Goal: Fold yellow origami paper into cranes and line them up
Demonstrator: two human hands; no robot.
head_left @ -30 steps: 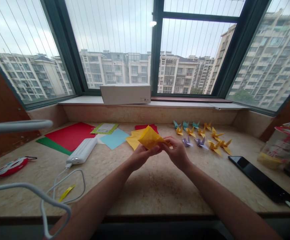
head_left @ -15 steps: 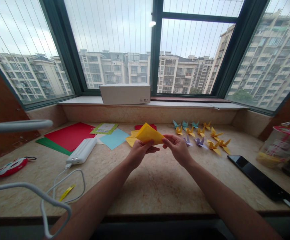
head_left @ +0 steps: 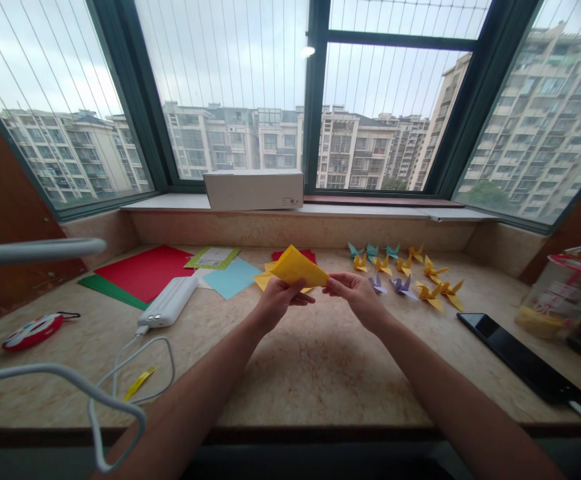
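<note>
A folded sheet of yellow origami paper is held up above the counter between both hands. My left hand grips its lower left edge, thumb on the near face. At its right corner, my right hand pinches the paper between thumb and fingers. More yellow paper lies behind the left hand, partly hidden. Beyond the right hand stand several folded paper cranes, among them a purple crane, a yellow crane and a teal crane.
Left on the counter are red paper, blue paper, a white power bank, a looped cable and a red-white object. A phone and plastic cup are right. A white box sits on the sill.
The view has shifted slightly, so the surroundings appear a little further right. Both hands keep hold of the yellow paper, and its shape looks nearly the same.
</note>
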